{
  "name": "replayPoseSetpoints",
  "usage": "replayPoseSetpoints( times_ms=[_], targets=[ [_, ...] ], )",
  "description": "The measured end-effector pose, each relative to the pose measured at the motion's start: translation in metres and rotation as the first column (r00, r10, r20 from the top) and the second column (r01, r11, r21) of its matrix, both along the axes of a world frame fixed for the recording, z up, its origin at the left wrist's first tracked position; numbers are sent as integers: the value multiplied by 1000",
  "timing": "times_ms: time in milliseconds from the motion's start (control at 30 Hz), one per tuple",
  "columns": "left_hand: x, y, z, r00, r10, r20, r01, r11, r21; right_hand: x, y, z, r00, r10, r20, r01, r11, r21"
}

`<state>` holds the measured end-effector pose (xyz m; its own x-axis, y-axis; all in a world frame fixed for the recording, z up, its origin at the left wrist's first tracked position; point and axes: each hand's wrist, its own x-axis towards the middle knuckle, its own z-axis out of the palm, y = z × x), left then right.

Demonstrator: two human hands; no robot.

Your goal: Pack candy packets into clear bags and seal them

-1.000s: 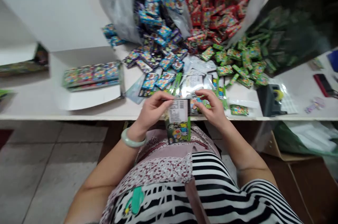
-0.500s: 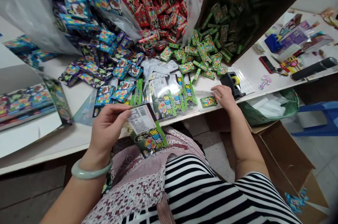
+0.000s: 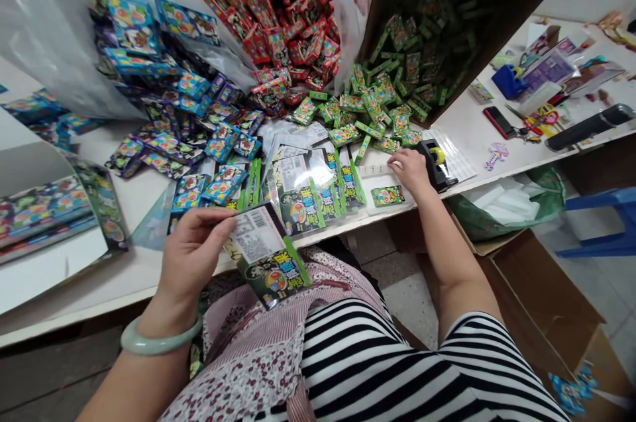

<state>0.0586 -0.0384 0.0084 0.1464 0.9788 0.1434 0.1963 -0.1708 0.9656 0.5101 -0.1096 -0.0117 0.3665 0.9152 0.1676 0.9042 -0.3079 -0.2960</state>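
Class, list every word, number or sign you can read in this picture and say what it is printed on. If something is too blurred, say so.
Nothing can be read for certain.
Pouch in the left hand: white label with barcode and large Chinese-style characters, too blurred to read.
Pouches on the table: same print, unreadable.
Blue, red and green packets: print too small.
Right hand by the tape dispenser: no text visible.
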Motion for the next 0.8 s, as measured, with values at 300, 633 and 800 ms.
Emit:
replayPoseSetpoints(
  times_ms=[300, 633, 800],
  targets=[
    [-1, 1, -3, 999, -39, 10, 39, 998, 49, -4, 9, -12, 981, -122, -150, 122, 992, -9],
    [5, -8, 4, 983, -180, 18, 177, 978, 112, -55, 11, 54, 800, 171, -576, 102, 906, 411],
    [13, -15, 18, 966, -257, -6, 257, 963, 85, -176, 20, 112, 506, 521, -687, -458, 838, 297]
  ],
)
